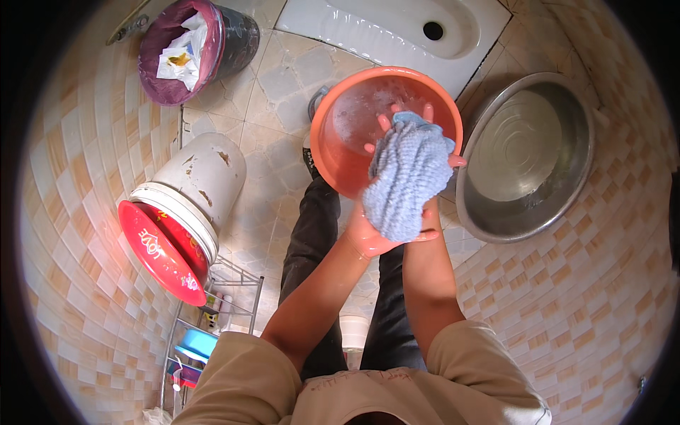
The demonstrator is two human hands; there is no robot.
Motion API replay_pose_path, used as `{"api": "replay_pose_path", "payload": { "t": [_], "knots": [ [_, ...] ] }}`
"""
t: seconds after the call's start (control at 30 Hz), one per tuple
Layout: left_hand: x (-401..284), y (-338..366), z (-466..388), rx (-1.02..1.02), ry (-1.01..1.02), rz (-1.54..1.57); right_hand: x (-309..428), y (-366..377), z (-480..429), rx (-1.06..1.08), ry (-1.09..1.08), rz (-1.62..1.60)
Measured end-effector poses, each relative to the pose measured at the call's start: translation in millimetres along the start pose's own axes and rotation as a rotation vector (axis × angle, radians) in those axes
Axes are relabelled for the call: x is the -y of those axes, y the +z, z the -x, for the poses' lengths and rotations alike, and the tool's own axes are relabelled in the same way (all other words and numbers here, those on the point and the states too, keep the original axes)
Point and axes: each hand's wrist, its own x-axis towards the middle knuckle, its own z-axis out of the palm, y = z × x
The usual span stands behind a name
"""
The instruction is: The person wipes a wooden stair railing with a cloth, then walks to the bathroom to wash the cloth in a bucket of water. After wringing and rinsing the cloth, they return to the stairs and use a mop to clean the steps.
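A wet, ribbed, light blue cloth (409, 175) lies bunched lengthwise across my two hands, over the near right part of an orange plastic basin (324, 154). My left hand (366, 236) cups the cloth's near end from below, its fingertips showing on the right side. The far end rests on my right hand (428, 113), which is palm up with fingers spread; its palm is hidden under the cloth. Cloudy water with some foam (345, 122) is in the basin.
To the right is a large metal basin (470, 207) of water. A squat toilet (372, 40) lies beyond. On the left stand a lined waste bin (234, 45), a white bucket (207, 164) on its side, a red basin (159, 252) at its mouth, and a wire rack (255, 303).
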Motion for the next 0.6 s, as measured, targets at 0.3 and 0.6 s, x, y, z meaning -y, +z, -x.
{"api": "replay_pose_path", "payload": {
  "t": [0.3,0.6],
  "knots": [
    [-22,6,20,-0.191,-0.067,-0.581,40,0,-26,-0.318,0.301,0.58],
    [-32,32,5,-0.234,-0.024,-1.279,39,13,-42,-0.311,0.594,1.058]
  ]
}}
